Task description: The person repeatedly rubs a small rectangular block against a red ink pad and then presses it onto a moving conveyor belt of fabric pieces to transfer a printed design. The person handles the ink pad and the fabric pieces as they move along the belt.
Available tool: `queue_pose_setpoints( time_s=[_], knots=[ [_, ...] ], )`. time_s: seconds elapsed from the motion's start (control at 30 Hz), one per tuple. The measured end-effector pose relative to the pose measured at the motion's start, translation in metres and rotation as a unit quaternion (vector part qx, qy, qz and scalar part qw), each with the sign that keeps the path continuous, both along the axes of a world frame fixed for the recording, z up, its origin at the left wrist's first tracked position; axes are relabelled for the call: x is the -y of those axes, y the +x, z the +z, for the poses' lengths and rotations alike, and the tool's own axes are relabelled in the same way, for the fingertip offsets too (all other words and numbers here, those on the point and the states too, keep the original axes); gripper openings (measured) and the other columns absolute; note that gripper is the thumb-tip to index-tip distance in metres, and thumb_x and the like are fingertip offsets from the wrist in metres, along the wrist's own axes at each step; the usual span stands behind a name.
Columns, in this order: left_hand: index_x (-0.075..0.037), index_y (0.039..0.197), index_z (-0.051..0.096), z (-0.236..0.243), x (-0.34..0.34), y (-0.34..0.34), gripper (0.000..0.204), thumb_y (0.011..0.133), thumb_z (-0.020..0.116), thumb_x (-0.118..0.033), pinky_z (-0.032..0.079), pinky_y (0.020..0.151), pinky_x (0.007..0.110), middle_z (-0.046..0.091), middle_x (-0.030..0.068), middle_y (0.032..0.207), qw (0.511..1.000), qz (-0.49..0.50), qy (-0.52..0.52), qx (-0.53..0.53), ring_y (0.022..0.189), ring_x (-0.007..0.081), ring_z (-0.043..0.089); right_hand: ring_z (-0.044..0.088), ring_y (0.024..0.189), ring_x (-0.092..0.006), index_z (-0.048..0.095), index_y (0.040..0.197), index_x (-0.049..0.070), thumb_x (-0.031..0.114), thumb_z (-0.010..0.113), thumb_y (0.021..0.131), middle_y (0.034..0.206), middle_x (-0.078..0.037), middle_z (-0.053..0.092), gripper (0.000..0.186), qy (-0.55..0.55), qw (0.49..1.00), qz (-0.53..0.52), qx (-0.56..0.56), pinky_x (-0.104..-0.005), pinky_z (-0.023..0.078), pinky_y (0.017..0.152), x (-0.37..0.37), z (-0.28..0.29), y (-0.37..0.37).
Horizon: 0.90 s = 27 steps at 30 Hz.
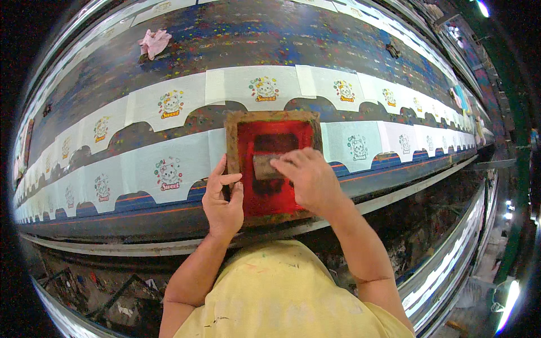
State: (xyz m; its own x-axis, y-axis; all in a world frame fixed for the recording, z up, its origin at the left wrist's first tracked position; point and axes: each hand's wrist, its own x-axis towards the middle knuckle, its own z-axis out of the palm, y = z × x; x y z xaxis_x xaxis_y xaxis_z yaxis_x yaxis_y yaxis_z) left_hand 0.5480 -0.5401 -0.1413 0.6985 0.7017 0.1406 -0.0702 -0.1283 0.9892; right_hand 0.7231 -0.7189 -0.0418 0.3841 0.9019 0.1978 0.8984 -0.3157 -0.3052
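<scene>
Long dark counter (253, 39): flecked with many paint colours, stretching across the view and bending toward both rims.
Flat grey-brown squeegee (263, 167): inside the brown wooden rectangular frame (273, 116), near the middle of its taut red mesh (282, 204); its long axis seems to run left to right, though its right end is covered.
Right hand (310, 179): gripping the squeegee from above and the right, fingers pointing leftward, likely so that pressure spreads evenly.
Mesh: dark patches show beyond the squeegee and on its near side; the frame's raised sides probably keep wet colour in.
Frame: lying over the near row, its long axis running away from the body, its far end pointing across the counter.
Left hand (222, 197): partly open, thumb and forefinger apart at the frame's left side, presumably steadying it; how firmly it presses cannot be told.
Near row of pale blue-green fabric pieces (194, 149): spread on both sides of the frame, bearing cat prints.
Far row of off-white fabric pieces (143, 110): beyond the frame, curved cutouts facing the person; the line-up seemingly suits working along the counter.
Crumpled pink cloth (154, 43): far left, well apart from the frame, perhaps for wiping.
</scene>
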Motion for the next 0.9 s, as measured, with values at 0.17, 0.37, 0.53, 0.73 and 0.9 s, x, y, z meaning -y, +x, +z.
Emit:
queue_pose_setpoints(
  time_s=[0.17,0.37,0.53,0.73,0.9],
  knots=[
    [-0.004,0.127,0.077,0.002,-0.004,-0.002,0.031,0.101,0.073,0.012,0.045,0.131,0.044,0.059,0.0255,0.173,0.999,-0.007,0.048,-0.022,0.161,0.0355,0.057,0.07,0.117,-0.0368,0.081,0.139,0.012,0.0,0.074,0.085,0.13,-0.01,0.075,0.055,-0.003,1.0,-0.006,-0.011,-0.0515,0.059,0.105,0.027,0.003,-0.049],
    [-0.008,0.135,0.077,0.014,0.001,-0.004,0.044,0.094,0.079,0.01,0.045,0.13,0.044,0.06,0.0244,0.172,0.992,-0.008,0.104,-0.077,0.161,0.0366,0.058,0.07,0.123,-0.0348,0.081,0.138,0.013,0.008,0.077,0.089,0.132,-0.008,0.074,0.049,0.017,0.999,0.013,-0.047,-0.0507,0.058,0.107,0.049,0.0,-0.071],
    [-0.008,0.125,0.08,0.02,0.0,-0.003,0.052,0.078,0.072,0.015,0.048,0.128,0.044,0.06,0.0255,0.171,0.986,-0.013,0.118,-0.117,0.161,0.0371,0.058,0.067,0.137,-0.0383,0.081,0.137,0.012,0.015,0.089,0.088,0.142,-0.011,0.073,0.049,0.088,0.99,0.006,-0.114,-0.0525,0.057,0.115,0.081,-0.01,-0.072],
    [-0.007,0.113,0.078,0.025,0.028,0.015,0.043,0.078,0.069,0.017,0.047,0.129,0.045,0.057,0.0272,0.175,0.994,-0.003,0.107,-0.023,0.164,0.036,0.054,0.064,0.145,-0.0428,0.078,0.139,0.01,0.018,0.089,0.097,0.149,-0.014,0.073,0.044,0.231,0.93,-0.186,-0.217,-0.0538,0.051,0.125,0.153,-0.033,-0.057],
    [-0.006,0.108,0.078,0.019,0.102,0.067,0.038,0.079,0.07,0.018,0.045,0.13,0.044,0.054,0.0268,0.176,0.995,-0.002,0.104,-0.001,0.165,0.0376,0.053,0.061,0.151,-0.0417,0.079,0.139,0.01,0.013,0.088,0.096,0.15,-0.014,0.075,0.044,0.279,0.898,-0.19,-0.281,-0.0541,0.046,0.129,0.228,-0.05,-0.017]
  ],
)
